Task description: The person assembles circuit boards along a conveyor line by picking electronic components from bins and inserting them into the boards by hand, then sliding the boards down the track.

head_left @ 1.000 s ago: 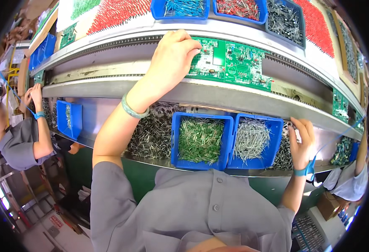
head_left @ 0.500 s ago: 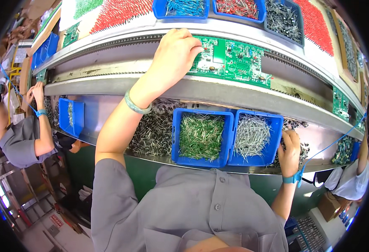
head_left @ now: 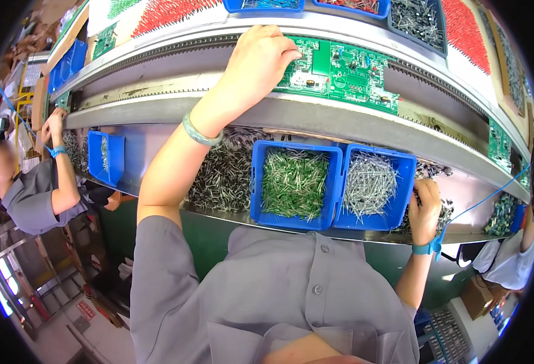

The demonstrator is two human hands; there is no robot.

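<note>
My left hand (head_left: 259,64), with a pale green bangle on its wrist, is over the left part of a green circuit board (head_left: 355,76) on the rail. Its thumb and fingertips are pinched together at the board; what they hold, if anything, is too small to make out. Beside the right-hand blue bin, my right hand (head_left: 425,209), wearing a blue wrist strap (head_left: 428,248), has its fingers curled down at a pile of small dark components (head_left: 443,213). Whatever lies between those fingers is hidden.
Blue bins hold green components (head_left: 294,185) and grey-white components (head_left: 369,183). Left of them lies a heap of dark leaded parts (head_left: 221,179). More bins stand beyond the rail (head_left: 176,100). A co-worker (head_left: 33,188) is at the left, another person (head_left: 503,255) at the right edge.
The view has tilted slightly, so bins and board sit a little higher in the picture. My left hand stays pinched at the board, my right hand at the dark pile.
</note>
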